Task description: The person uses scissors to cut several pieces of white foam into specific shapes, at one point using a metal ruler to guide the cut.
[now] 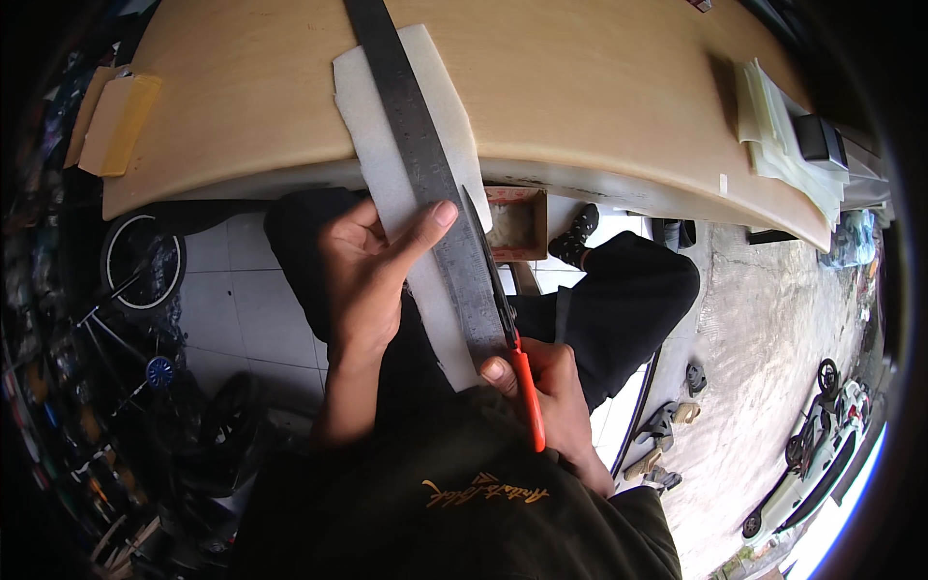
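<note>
A long steel ruler (411, 126) lies lengthwise on an off-white, felt-like sheet (448, 111), which reaches from the table top down over its near edge to my lap. My left hand (367, 275) clamps both, thumb pressed on the ruler and fingers behind the sheet. Orange-handled scissors (528, 391) are in my right hand (565, 401), their dark blades pointing away along the ruler's right edge. Whether the blades are apart is unclear. My right thumb rests by the ruler's near end; the other right fingers are partly hidden behind the handle.
The tan table (580, 87) fills the far side. A folded cardboard piece (118, 126) lies on its left end, pale sheets (773, 145) on its right. Beneath it stands a cardboard box (517, 222). A bicycle wheel (145, 261) is at left, sandals (657, 425) at right.
</note>
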### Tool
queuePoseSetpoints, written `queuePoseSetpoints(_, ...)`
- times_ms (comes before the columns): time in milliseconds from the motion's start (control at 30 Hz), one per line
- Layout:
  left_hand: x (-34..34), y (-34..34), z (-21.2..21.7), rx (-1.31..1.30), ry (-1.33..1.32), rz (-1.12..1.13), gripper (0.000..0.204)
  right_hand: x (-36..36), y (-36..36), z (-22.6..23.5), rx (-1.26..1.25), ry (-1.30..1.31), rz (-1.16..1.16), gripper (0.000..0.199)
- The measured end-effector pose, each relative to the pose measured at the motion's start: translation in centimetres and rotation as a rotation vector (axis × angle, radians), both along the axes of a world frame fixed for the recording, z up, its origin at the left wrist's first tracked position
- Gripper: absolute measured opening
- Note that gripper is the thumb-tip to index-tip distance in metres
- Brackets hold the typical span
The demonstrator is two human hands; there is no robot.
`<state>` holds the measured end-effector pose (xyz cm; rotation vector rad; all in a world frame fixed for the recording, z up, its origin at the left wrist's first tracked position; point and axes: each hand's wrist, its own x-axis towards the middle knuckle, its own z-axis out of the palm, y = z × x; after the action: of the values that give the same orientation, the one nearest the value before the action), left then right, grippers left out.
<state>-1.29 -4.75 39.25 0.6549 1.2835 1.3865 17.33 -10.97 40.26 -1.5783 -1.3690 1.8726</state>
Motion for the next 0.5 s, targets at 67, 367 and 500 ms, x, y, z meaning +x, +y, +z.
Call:
queuePoseSetpoints(67, 0.1, -0.3, -0.1, -0.008, -0.001, 0.0, 0.02, 0.5, -0.1, -0.6, 0.088, -0.014, 0.042, 0.073)
queuePoseSetpoints(367, 0.2, -0.5, -0.4, -0.011, -0.028, -0.017, 0.02, 1.4, -0.9, -1.2, 0.128, -0.049, 0.117, 0.084)
queuePoseSetpoints(500, 0.4, -0.5, -0.3, -0.005, -0.01, -0.019, 0.02, 1.5, -0.8, -1.0, 0.104, -0.032, 0.113, 0.087)
